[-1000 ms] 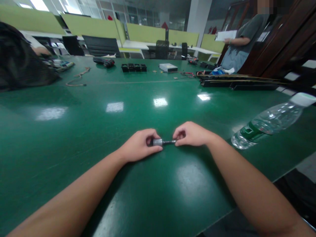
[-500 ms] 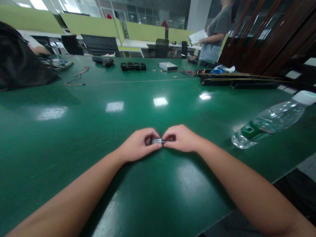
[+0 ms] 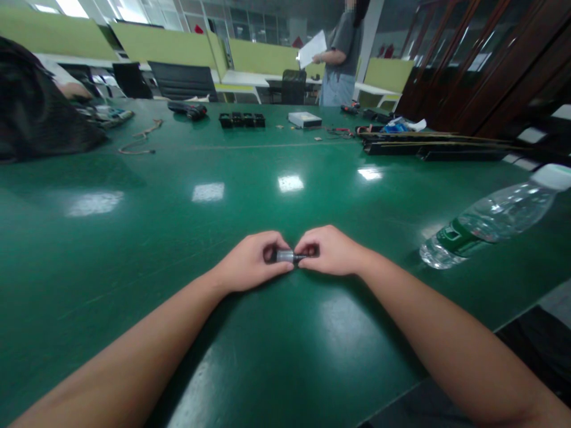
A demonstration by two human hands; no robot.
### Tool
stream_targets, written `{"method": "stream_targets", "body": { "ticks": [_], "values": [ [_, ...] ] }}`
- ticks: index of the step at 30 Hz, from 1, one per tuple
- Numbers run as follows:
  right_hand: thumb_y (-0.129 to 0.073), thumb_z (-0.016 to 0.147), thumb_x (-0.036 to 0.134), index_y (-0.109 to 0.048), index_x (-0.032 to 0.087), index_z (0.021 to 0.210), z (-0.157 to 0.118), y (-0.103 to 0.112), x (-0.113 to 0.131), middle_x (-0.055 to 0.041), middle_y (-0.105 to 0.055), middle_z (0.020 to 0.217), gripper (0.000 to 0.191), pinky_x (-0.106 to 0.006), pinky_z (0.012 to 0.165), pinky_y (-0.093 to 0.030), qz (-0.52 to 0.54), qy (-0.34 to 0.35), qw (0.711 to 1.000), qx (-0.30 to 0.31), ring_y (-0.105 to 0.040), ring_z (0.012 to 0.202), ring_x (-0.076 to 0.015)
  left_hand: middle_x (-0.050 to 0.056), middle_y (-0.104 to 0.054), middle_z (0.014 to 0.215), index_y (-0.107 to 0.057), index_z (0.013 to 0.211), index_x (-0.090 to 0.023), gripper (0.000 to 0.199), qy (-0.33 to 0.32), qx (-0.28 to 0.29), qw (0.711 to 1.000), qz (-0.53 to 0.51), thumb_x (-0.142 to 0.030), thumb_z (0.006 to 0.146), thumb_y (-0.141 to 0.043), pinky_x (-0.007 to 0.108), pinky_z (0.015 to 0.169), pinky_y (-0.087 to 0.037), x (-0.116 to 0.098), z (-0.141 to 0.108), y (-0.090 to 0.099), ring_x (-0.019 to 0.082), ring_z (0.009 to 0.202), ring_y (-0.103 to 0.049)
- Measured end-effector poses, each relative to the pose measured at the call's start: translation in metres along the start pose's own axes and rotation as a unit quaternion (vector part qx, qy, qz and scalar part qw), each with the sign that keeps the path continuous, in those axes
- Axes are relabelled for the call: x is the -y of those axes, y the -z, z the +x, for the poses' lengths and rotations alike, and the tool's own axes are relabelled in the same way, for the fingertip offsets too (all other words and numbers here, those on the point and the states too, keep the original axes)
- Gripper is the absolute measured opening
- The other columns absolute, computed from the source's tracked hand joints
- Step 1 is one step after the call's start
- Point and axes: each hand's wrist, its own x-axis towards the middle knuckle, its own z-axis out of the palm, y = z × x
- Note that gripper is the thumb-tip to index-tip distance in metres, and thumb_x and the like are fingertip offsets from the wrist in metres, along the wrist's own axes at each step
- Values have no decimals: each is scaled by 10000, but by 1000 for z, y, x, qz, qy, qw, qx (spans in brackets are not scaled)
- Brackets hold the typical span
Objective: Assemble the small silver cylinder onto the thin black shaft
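Observation:
A small silver cylinder with a dark, thin part at its right end lies level between my hands, just over the green table. My left hand pinches the silver body between thumb and fingers. The fingers of my right hand are closed on the dark end. The fingertips of both hands are close together, with a narrow gap between them. What the object is cannot be made out.
A clear water bottle is at the right. Along the far side are a black bag, a cable, black blocks, a white box and long black strips. Beyond stands a person holding paper.
The fingertips have parted slightly, and more of the dark part shows between them. In the background the person has moved left. The hands otherwise stay in place.

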Motion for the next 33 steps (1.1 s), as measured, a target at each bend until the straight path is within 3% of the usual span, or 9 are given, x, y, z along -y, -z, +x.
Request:
{"method": "stream_targets", "body": {
  "ticks": [26,33],
  "values": [
    [-722,733,168,-755,163,886,-3,12,-5,-15,-705,786,157,-217,661,-462,31,-46,998,42,-624,706,-114,-2,-602,744,-665,904,-175,256,-9,-1,1000,3,-399,785,-700,247,606,-391,-1,-1,2,149,665,-534],
    [-727,730,175,-760,155,896,-6,24,-7,-8,-710,758,171,-214,627,-453,28,-71,994,82,-619,670,-109,-3,-595,739,-673,916,-180,278,-7,3,1000,-2,-430,797,-693,245,593,-384,0,-1,1,146,649,-524]
  ]
}}
